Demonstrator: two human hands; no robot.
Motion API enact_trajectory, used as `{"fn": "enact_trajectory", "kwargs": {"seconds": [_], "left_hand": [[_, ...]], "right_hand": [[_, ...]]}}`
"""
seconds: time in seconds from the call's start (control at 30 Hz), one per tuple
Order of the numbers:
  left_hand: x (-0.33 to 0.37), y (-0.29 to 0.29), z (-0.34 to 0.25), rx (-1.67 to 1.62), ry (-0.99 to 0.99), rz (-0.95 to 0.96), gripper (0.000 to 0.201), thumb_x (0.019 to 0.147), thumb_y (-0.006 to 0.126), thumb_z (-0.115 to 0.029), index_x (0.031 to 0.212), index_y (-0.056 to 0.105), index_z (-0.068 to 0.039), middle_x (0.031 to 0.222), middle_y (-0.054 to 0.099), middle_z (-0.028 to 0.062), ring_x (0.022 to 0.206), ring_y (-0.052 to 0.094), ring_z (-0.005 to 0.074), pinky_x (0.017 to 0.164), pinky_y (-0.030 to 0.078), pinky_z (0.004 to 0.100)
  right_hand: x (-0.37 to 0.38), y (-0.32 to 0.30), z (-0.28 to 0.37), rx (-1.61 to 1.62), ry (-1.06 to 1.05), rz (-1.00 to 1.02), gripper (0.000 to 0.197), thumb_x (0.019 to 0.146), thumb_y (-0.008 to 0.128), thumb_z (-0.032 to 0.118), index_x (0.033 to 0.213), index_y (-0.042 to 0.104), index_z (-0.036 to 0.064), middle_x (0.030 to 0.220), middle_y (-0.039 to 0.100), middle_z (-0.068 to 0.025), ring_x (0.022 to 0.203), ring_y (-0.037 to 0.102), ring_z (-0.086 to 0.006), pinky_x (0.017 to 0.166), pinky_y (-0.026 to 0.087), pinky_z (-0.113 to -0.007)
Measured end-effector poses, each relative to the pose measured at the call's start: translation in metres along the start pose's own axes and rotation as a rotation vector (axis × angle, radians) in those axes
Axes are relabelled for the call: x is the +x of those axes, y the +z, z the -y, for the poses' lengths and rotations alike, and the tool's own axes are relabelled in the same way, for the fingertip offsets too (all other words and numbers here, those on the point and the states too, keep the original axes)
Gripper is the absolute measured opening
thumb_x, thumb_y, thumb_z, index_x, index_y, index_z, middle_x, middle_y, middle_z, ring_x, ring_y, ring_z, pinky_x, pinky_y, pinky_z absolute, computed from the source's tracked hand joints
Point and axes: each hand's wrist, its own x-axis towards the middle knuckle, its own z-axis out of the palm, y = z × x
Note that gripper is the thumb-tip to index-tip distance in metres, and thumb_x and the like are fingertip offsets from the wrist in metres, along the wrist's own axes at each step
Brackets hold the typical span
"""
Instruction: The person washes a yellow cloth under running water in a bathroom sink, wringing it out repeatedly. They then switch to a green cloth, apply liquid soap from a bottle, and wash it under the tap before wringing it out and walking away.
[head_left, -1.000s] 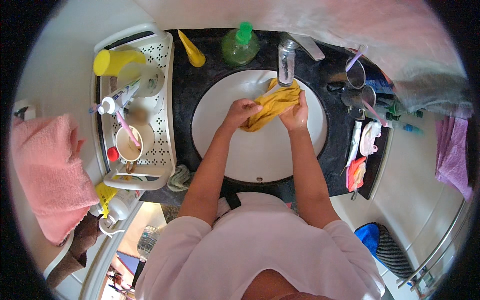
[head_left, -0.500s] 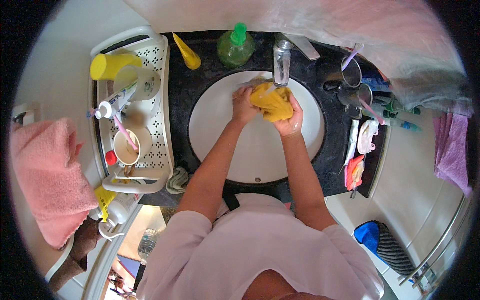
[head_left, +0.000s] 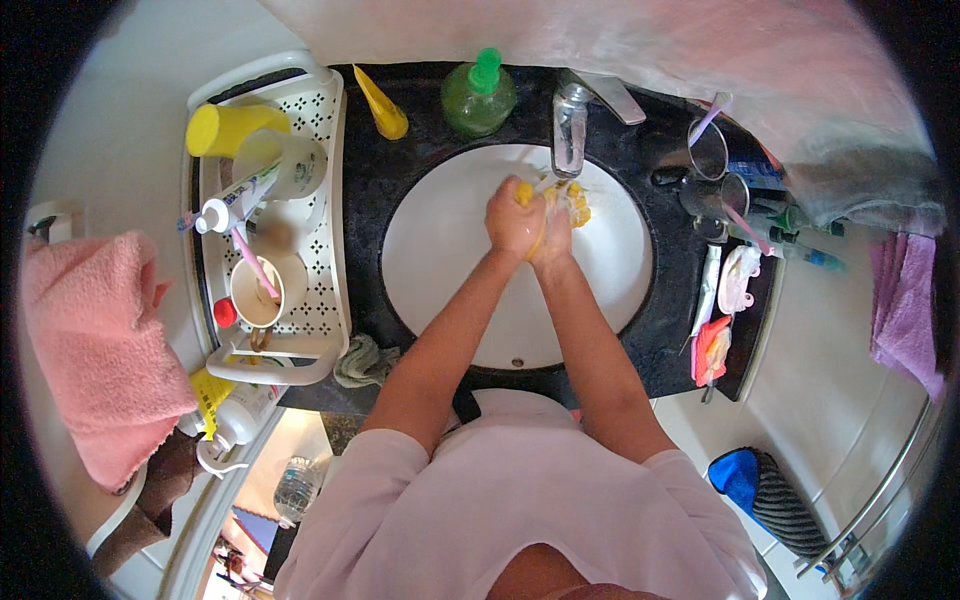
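A black table (head_left: 365, 210) runs along the pale wall, a white sink (head_left: 440, 275) set into it, with a green bottle (head_left: 479, 105) behind and a white basket (head_left: 336, 210) to the left. A pink towel (head_left: 100, 350) hangs beyond. In the sink, below the tap (head_left: 570, 140), the yellow cloth (head_left: 580, 212) is bunched between both hands. The left hand (head_left: 515, 222) has a tight grip on it; the right hand (head_left: 554, 238), a little blurred, clasps it alongside. It looks like a squeezing step; turning the bundle next would call for one loosened grip.
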Motion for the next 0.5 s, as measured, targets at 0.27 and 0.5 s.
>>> {"fn": "enact_trajectory", "kwargs": {"seconds": [0.27, 0.5], "left_hand": [[-0.026, -0.004, -0.028, 0.070, 0.304, 0.282, 0.033, 0.080, 0.061, -0.032, 0.096, 0.058, -0.004, 0.095, 0.060, 0.0177, 0.097, 0.057, 0.0355, 0.082, 0.045, 0.0432], [0.020, 0.000, 0.043, 0.621, 0.134, 0.341, 0.025, 0.088, 0.052, -0.024, 0.099, 0.063, -0.005, 0.106, 0.054, 0.0151, 0.105, 0.050, 0.0332, 0.088, 0.043, 0.0432]], "right_hand": [[0.015, -0.050, 0.028, -0.137, -0.076, 0.239, 0.031, 0.092, 0.046, 0.033, 0.105, 0.055, 0.0064, 0.101, 0.062, -0.0109, 0.092, 0.061, -0.0276, 0.082, 0.051, -0.041], [-0.048, 0.017, 0.104, 0.024, -0.181, -0.134, 0.035, 0.087, 0.057, 0.029, 0.111, 0.055, 0.0033, 0.110, 0.061, -0.0125, 0.103, 0.059, -0.0294, 0.093, 0.046, -0.042]]}}
